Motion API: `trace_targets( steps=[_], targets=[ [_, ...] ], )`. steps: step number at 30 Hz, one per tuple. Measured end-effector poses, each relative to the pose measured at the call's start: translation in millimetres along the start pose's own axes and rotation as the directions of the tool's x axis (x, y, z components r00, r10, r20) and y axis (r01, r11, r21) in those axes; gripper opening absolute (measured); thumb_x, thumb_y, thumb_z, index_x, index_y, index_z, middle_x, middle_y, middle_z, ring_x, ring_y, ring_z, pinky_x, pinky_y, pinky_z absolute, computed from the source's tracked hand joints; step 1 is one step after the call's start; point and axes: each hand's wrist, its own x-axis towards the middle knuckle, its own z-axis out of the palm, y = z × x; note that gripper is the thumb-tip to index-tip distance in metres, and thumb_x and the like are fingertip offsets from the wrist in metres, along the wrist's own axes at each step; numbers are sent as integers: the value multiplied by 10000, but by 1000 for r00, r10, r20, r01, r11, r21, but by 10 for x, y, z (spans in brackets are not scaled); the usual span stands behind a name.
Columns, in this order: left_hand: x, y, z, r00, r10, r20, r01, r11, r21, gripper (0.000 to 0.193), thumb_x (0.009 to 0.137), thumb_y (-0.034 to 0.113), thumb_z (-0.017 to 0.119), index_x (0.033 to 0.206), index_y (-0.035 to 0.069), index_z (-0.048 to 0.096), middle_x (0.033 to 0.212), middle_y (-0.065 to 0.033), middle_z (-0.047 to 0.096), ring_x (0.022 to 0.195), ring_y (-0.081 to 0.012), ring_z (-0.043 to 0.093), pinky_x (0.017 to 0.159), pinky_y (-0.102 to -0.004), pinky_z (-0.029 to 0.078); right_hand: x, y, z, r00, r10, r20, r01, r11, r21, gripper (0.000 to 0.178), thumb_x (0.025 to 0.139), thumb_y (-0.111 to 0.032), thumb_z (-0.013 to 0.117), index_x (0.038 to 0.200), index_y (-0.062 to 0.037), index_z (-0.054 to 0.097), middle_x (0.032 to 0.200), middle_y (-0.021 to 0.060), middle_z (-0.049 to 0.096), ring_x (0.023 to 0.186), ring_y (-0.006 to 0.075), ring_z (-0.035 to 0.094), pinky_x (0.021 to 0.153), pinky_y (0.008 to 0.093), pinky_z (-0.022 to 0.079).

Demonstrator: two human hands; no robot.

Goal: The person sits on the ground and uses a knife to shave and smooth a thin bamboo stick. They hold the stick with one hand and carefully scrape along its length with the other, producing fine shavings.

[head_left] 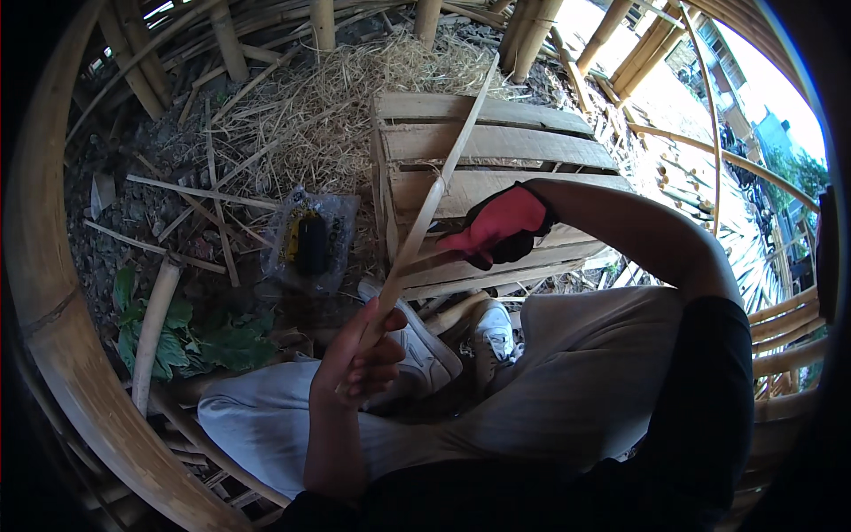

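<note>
A long split bamboo strip (429, 206) slants up and away from my lap, with a node partway along it. My bare left hand (362, 356) is closed around its lower end. On my right hand (503, 229) is a red and black glove. That hand is closed beside the strip, over the wooden slats. A narrow, blurred, brownish piece (429, 264) runs from the glove to the strip; its kind cannot be made out. The slatted wooden crate (496, 144) lies under and beyond my right hand.
Left of the crate lies a clear plastic bag (341, 232) with a black and yellow thing inside. Bamboo shavings (301, 124) are heaped behind it. A bamboo pole (156, 328) and green leaves (232, 341) are at the left. Bamboo posts (530, 40) stand at the back.
</note>
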Motion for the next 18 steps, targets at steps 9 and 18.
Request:
trace_targets(
  steps=[9,18],
  targets=[
    [49,-12,19,997,-17,73,23,996,-86,371,1070,512,375,978,155,415,493,37,371,328,-47,370,249,-191,313,-264,-61,-352,601,-206,-772,436,895,100,522,986,-550,564,1001,-34,639,643,-45,430,510,67,403,469,242,311],
    [54,-26,54,1000,11,29,-12,1000,24,382,1079,503,346,998,133,400,507,40,379,345,-46,390,259,-190,330,-100,0,-161,576,-153,-803,353,932,76,478,928,-511,676,1100,-65,692,727,-22,527,581,66,438,508,252,372]
  ],
)
